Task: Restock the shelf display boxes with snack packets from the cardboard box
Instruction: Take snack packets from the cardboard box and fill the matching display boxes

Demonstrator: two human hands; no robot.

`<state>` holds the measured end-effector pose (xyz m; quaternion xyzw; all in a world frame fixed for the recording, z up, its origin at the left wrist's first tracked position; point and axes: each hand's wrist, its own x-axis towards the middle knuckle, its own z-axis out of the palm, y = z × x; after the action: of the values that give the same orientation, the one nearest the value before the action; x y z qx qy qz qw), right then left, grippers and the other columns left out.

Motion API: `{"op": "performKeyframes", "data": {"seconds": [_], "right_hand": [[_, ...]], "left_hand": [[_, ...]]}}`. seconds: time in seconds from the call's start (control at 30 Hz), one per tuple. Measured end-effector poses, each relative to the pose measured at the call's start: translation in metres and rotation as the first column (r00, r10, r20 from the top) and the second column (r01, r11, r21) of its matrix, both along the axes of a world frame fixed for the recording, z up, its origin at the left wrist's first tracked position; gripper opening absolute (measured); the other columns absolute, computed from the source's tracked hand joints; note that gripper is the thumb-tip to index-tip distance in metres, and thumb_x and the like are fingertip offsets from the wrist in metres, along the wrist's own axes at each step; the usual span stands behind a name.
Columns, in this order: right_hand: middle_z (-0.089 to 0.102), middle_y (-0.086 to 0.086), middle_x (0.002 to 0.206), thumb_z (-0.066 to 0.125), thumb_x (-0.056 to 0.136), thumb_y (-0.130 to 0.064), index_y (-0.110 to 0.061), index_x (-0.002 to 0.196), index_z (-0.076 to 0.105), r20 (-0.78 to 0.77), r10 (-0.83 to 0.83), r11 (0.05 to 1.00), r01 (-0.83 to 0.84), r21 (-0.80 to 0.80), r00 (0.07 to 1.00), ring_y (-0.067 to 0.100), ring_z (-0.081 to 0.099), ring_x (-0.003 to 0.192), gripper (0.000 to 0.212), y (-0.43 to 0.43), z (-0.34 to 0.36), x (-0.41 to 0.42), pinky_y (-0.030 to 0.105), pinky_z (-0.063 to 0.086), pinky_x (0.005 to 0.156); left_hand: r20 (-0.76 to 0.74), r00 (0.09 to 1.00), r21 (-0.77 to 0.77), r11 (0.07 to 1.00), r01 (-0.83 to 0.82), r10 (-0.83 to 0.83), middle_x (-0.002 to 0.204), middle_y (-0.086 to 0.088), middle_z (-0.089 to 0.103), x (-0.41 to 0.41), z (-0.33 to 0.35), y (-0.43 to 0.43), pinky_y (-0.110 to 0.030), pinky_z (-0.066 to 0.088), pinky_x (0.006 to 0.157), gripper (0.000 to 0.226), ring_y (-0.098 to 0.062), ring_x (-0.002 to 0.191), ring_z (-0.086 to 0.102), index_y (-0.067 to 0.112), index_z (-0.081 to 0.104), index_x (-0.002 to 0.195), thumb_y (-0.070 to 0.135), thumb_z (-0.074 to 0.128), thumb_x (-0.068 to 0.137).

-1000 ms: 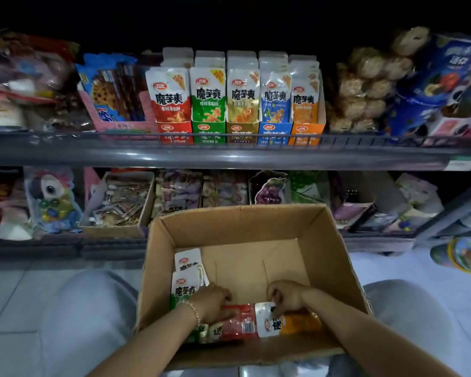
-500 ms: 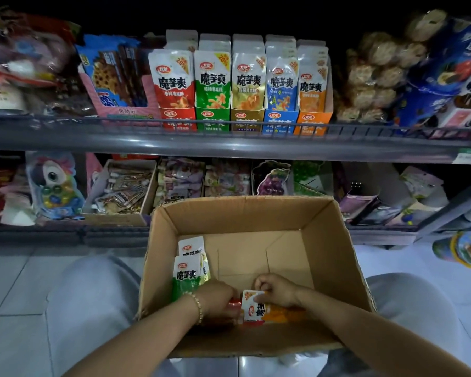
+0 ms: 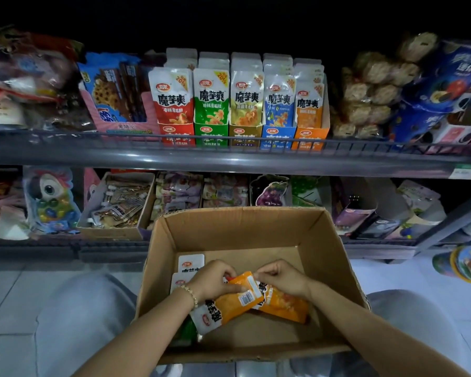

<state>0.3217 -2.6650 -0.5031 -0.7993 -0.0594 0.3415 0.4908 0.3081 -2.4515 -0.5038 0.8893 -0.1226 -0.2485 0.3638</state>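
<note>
An open cardboard box (image 3: 256, 227) rests on my lap below the shelves. Inside it, my left hand (image 3: 212, 278) grips an orange snack packet (image 3: 234, 300) lifted off the box floor, its barcode side up. My right hand (image 3: 280, 276) pinches a second orange packet (image 3: 286, 302) just beneath and to the right. Green packets (image 3: 186, 265) stand against the box's left wall, partly hidden by my left wrist. On the upper shelf stand the display boxes: red (image 3: 176, 131), green (image 3: 211, 133), gold (image 3: 245, 134), blue (image 3: 278, 136) and orange (image 3: 309, 137), each filled with matching packets.
A wire rail (image 3: 229, 144) runs along the upper shelf's front edge. Biscuit boxes (image 3: 114, 96) sit left of the display boxes and bagged buns (image 3: 373, 88) right. The lower shelf holds a carton of small sachets (image 3: 120, 205) and jelly pouches (image 3: 180, 191). My knees flank the box over a tiled floor (image 3: 17, 295).
Both hands have gathered the orange packets from the box floor and raised them together toward the middle of the box. The red packet is no longer visible.
</note>
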Motion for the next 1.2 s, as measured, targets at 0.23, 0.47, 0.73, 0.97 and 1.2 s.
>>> {"op": "performKeyframes", "data": {"seconds": [0.23,0.47,0.73,0.97,1.2], "right_hand": [[0.073,0.006,0.088,0.051,0.093,-0.042,-0.007,0.094,0.070,-0.021,-0.157,0.968,0.158,0.193,0.987,0.015,0.070,0.083,0.040,0.003,0.056,0.014,0.024,0.052,0.078],[0.074,0.005,0.092,0.077,0.070,-0.031,-0.009,0.096,0.071,0.088,-0.160,0.960,0.135,0.245,0.983,0.017,0.069,0.085,0.034,0.014,0.077,0.025,0.023,0.053,0.077],[0.073,0.015,0.093,0.073,0.078,-0.015,0.000,0.103,0.067,0.047,-0.310,0.903,0.279,0.326,0.949,0.023,0.070,0.079,0.029,0.014,0.093,0.038,0.029,0.055,0.072],[0.073,0.008,0.075,0.061,0.090,-0.014,-0.006,0.100,0.063,0.091,-0.631,0.707,0.522,0.476,0.771,0.013,0.066,0.059,0.013,0.026,0.125,0.047,0.020,0.050,0.053],[0.073,0.015,0.089,0.065,0.087,-0.014,0.000,0.100,0.059,0.071,-0.489,0.768,0.391,0.508,0.869,0.023,0.070,0.079,0.020,0.056,0.138,0.037,0.028,0.055,0.070]], "left_hand": [[0.129,0.990,-0.088,0.995,-0.043,0.054,0.053,0.009,0.048,0.031,0.046,0.001,-0.026,0.034,0.055,0.046,-0.006,0.053,0.044,0.025,0.048,0.050,0.058,0.071,0.072],[0.137,0.982,-0.160,0.982,-0.105,0.127,0.056,0.004,0.048,0.042,0.068,0.007,-0.026,0.031,0.054,0.054,-0.008,0.053,0.041,0.013,0.060,0.060,0.066,0.067,0.069],[-0.017,0.947,-0.320,0.896,-0.309,0.320,0.081,0.005,0.073,0.041,0.111,0.020,-0.016,0.048,0.066,0.050,-0.009,0.076,0.068,0.019,0.071,0.086,0.065,0.057,0.072],[-0.523,0.786,-0.739,0.283,-0.611,0.330,0.102,-0.011,0.073,0.025,0.156,0.021,-0.033,0.058,0.075,0.030,-0.022,0.095,0.069,0.012,0.060,0.110,0.028,0.056,0.085],[-0.205,0.747,-0.740,0.400,-0.541,0.632,0.094,0.014,0.069,0.027,0.159,-0.013,-0.011,0.049,0.064,0.019,0.001,0.080,0.067,0.025,0.058,0.105,0.020,0.063,0.087]]}}
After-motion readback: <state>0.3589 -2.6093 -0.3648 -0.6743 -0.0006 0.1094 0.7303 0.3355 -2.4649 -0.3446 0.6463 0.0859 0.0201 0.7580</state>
